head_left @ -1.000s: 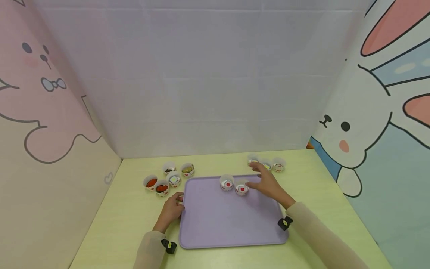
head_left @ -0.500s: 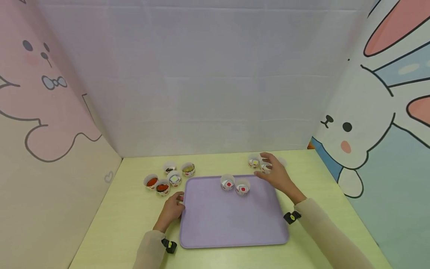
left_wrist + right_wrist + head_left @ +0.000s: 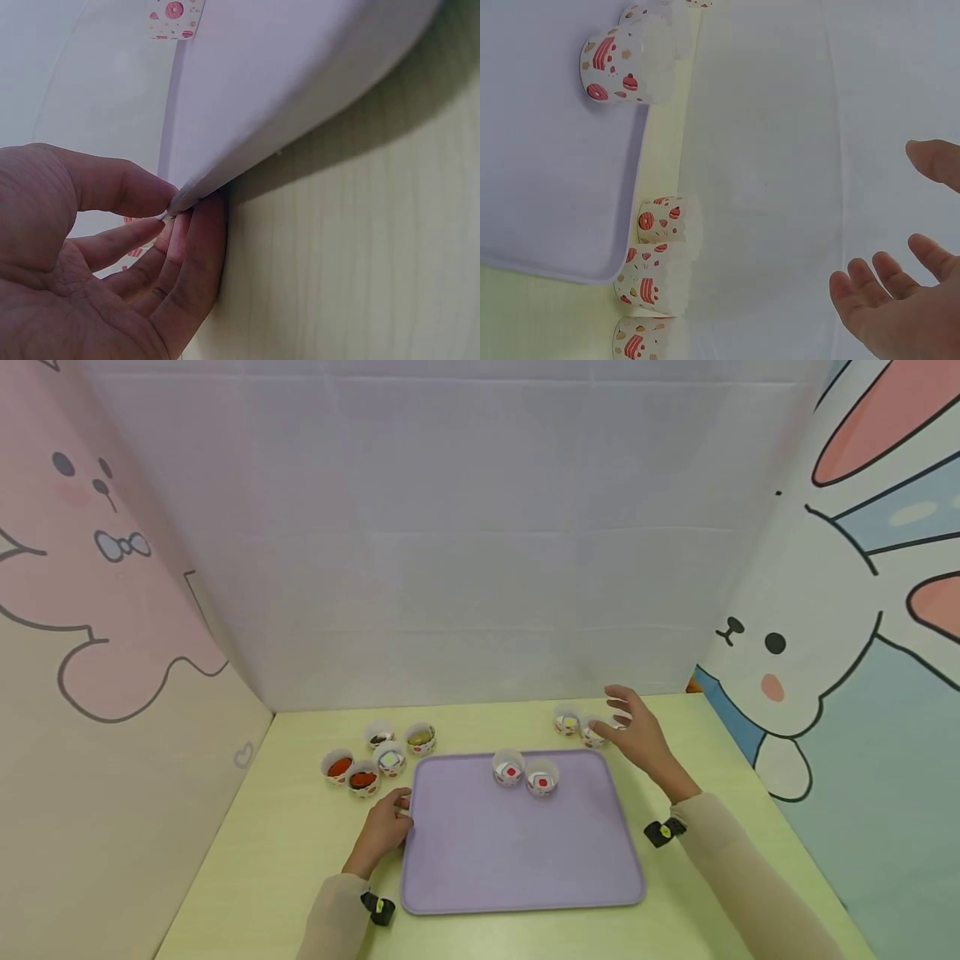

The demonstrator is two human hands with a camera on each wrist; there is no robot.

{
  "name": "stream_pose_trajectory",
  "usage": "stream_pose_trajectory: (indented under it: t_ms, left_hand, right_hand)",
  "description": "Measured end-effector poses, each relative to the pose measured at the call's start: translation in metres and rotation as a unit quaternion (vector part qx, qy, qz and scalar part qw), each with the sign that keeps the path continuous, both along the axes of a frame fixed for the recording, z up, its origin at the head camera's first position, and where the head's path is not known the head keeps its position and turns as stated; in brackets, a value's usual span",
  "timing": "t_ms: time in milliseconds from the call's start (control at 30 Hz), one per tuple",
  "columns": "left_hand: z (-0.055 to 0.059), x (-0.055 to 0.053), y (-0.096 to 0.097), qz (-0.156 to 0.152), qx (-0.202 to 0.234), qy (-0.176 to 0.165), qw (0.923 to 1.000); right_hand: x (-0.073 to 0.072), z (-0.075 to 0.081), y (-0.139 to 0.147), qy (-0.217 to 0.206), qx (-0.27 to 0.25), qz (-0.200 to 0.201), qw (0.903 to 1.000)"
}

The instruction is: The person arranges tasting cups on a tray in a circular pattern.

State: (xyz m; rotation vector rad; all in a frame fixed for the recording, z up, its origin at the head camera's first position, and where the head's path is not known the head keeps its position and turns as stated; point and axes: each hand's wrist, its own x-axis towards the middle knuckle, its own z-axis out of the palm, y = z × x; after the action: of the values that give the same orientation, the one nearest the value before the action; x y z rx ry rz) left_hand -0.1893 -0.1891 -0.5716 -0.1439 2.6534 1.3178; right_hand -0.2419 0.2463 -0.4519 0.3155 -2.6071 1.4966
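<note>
A lavender tray (image 3: 517,852) lies on the table, its left edge gripped by my left hand (image 3: 382,827), thumb above the rim and fingers under it in the left wrist view. Two paper cups with red items inside, a left cup (image 3: 508,770) and a right cup (image 3: 542,779), stand at the tray's back. My right hand (image 3: 643,742), fingers spread and holding nothing, is over the back-right cups. Of these, one cup (image 3: 567,722) and a middle cup (image 3: 592,735) show, while the third is mostly hidden behind the hand. The right wrist view shows this third cup (image 3: 643,341) upright.
Several more patterned cups stand left of the tray: two with red contents, a front one (image 3: 363,781) and an outer one (image 3: 337,767), plus a cup with greenish contents (image 3: 421,740). White fabric (image 3: 480,568) closes off the back; printed side panels (image 3: 825,710) flank the table.
My right hand has moved right and back, away from the two cups on the tray to over the back-right cups. My left hand has stayed on the tray's edge.
</note>
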Motion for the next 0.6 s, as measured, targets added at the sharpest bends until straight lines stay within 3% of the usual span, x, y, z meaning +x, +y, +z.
stream_pose_trajectory:
  t_ms: [367, 600]
  left_hand:
    - [-0.001, -0.001, 0.0, 0.006, 0.003, -0.006, 1.0]
    - [-0.001, -0.001, 0.0, 0.004, 0.0, -0.004, 1.0]
  right_hand:
    - [-0.013, -0.005, 0.019, 0.014, -0.003, -0.045, 0.9989]
    - [-0.017, -0.005, 0.027, -0.016, -0.02, -0.053, 0.9982]
